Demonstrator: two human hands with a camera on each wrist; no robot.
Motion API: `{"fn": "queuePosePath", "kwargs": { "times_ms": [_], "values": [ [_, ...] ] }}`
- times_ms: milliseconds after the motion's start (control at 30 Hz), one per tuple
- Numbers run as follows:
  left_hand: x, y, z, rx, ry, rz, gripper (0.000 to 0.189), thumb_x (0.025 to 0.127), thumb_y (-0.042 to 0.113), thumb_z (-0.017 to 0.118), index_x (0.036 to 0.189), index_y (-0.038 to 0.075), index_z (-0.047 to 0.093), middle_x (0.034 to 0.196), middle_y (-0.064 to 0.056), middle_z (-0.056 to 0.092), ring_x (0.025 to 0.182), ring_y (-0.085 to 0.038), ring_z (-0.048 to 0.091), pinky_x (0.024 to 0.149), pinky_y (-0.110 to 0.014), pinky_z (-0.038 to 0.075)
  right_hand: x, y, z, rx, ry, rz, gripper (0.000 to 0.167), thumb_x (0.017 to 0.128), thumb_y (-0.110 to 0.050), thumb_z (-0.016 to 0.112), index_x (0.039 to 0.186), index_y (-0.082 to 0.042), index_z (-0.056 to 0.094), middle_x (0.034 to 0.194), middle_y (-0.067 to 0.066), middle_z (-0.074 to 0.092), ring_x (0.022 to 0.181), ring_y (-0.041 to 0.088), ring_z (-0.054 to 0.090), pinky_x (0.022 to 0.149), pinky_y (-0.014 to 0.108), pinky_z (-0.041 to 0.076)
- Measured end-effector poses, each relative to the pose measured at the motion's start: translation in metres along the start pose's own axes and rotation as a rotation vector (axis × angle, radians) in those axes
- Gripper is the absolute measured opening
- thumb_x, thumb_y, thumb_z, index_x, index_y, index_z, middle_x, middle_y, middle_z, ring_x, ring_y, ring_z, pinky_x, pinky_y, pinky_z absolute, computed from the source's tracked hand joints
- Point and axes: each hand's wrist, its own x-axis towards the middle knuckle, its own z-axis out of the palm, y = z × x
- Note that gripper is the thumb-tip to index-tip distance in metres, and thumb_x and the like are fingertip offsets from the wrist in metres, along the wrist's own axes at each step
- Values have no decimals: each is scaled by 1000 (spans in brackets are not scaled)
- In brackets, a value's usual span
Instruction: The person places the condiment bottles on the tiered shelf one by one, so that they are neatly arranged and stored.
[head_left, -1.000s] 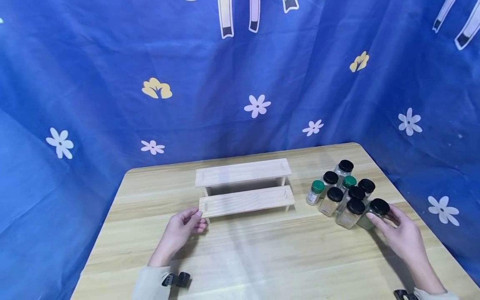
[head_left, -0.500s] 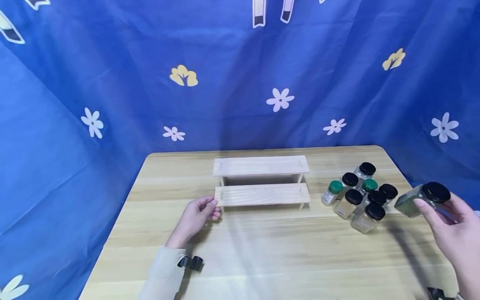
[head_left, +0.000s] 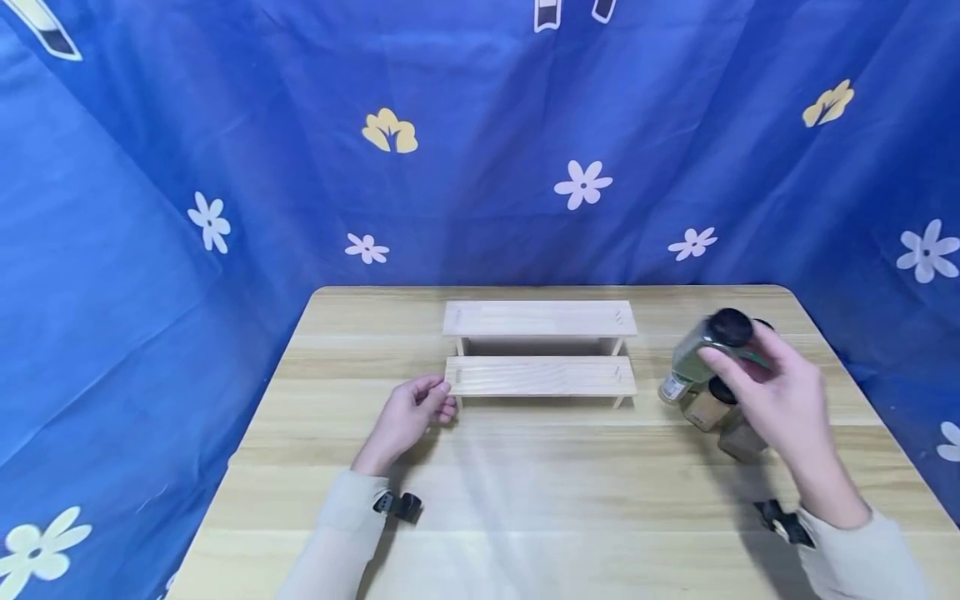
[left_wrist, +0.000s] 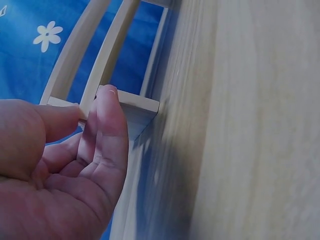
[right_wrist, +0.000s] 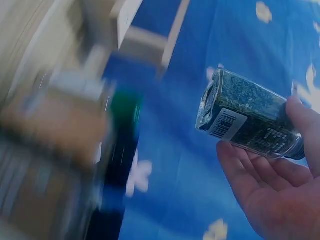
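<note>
In the head view, my left hand (head_left: 408,421) pinches the left end of the front tier of a pale wooden two-tier rack (head_left: 540,377). The left wrist view shows thumb and fingertips on either side of that wooden edge (left_wrist: 107,60). My right hand (head_left: 791,408) grips a spice jar (head_left: 693,348) with a black lid, tilted and held above the other jars. Seen from the right wrist, this clear jar (right_wrist: 250,115) contains dried green herbs and bears a barcode label. Its lid end lies between thumb and fingers.
Below the right hand stand several other spice jars, among them a tan-filled one (head_left: 705,410) and a small labelled one (head_left: 672,389); the hand partly hides the group. A wooden table (head_left: 555,500) carries everything. Blue patterned cloth (head_left: 480,208) hangs behind and beside it.
My right hand has lifted the herb jar from the group's near right side, swung it right, then back left over the other jars. The left hand stays on the rack. The head view has shifted.
</note>
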Motion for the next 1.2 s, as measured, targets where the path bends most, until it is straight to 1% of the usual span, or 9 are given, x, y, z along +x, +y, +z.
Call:
{"fn": "queuePosePath", "kwargs": {
  "times_ms": [167,200,233,300,433,600,800,933,1200],
  "values": [
    [0,-1,1,3,7,2,43,110,14,54,143,-14,51,108,-28,73,91,-23,75,83,-28,70,14,-25,52,96,-192,-74,45,89,-11,85,132,-10,71,114,11,79,97,-14,69,84,8,61],
    [1,-1,2,1,10,-2,42,110,15,55,142,-12,53,108,-27,73,91,-23,75,83,-28,70,17,-31,62,121,-223,-78,45,89,-12,85,132,-10,71,115,16,78,97,-13,70,85,9,62],
    [1,-1,1,3,9,1,41,110,15,54,142,-12,53,108,-27,73,91,-23,75,83,-28,70,20,-36,73,152,-256,-77,45,90,-13,85,133,-9,70,116,18,78,99,-7,72,86,11,62],
    [1,-1,1,7,10,4,40,110,15,54,140,-12,54,108,-27,73,91,-23,75,83,-29,70,26,-45,96,213,-305,-83,47,90,-13,85,134,-8,70,119,19,77,103,6,76,88,14,64],
    [1,0,2,14,19,4,38,110,13,54,139,-12,56,106,-26,73,90,-23,75,83,-29,70,34,-62,135,288,-375,-112,48,89,-15,86,133,-7,69,121,16,76,111,28,76,93,20,65],
    [2,0,4,12,23,-5,38,110,13,55,138,-11,56,105,-24,74,87,-20,75,83,-28,70,41,-84,170,339,-444,-123,46,88,-17,87,130,-7,70,119,14,76,113,27,76,97,27,66],
    [2,-2,3,11,34,-22,40,110,14,55,141,-11,54,105,-23,74,85,-17,75,82,-26,70,50,-102,203,328,-491,-162,46,90,-27,85,130,-11,69,117,8,76,111,21,75,100,30,66],
    [2,-2,3,-6,37,-31,42,109,13,56,142,-12,52,105,-24,74,85,-17,74,82,-27,70,56,-107,222,307,-491,-204,45,91,-28,84,130,-9,69,116,8,77,110,20,75,102,32,65],
    [3,-2,4,-23,37,-44,43,109,14,57,143,-11,52,104,-22,74,83,-17,74,81,-28,70,63,-110,246,262,-491,-195,46,91,-28,84,130,-9,69,117,9,77,111,21,75,102,27,65]
  ]
}}
